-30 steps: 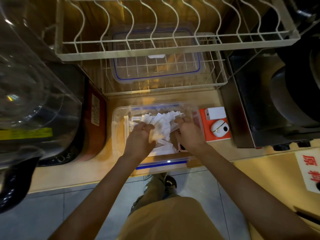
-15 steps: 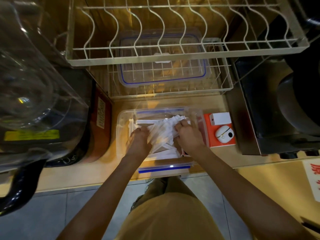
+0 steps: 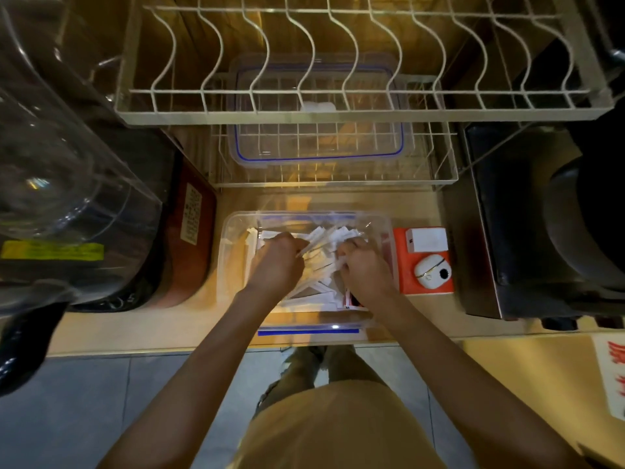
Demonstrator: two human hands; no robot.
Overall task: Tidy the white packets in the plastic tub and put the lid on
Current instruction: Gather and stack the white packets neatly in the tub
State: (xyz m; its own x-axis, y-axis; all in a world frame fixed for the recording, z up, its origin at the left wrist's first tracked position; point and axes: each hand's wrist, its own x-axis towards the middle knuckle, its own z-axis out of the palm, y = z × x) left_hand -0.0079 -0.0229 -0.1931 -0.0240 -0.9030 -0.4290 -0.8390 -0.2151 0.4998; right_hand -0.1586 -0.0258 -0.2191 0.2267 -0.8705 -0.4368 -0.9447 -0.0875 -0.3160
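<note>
A clear plastic tub (image 3: 233, 265) with a blue strip on its near rim sits on the wooden counter. Inside it lies a loose heap of white packets (image 3: 321, 245). My left hand (image 3: 279, 265) is in the tub on the left of the heap, fingers closed on several packets. On the right side my right hand (image 3: 363, 272) also grips packets. Both hands hide much of the heap. The clear lid (image 3: 318, 143) with a blue seal lies on the lower wire shelf behind the tub.
A white wire dish rack (image 3: 338, 110) hangs over the back of the counter. An orange box (image 3: 424, 262) with a small white device stands right of the tub. A dark appliance (image 3: 558, 214) is far right, a clear container (image 3: 61, 157) far left.
Both hands stayed in the tub and shifted the packets, drawing the heap together between them. The camera tilted, so the tub sits lower in view.
</note>
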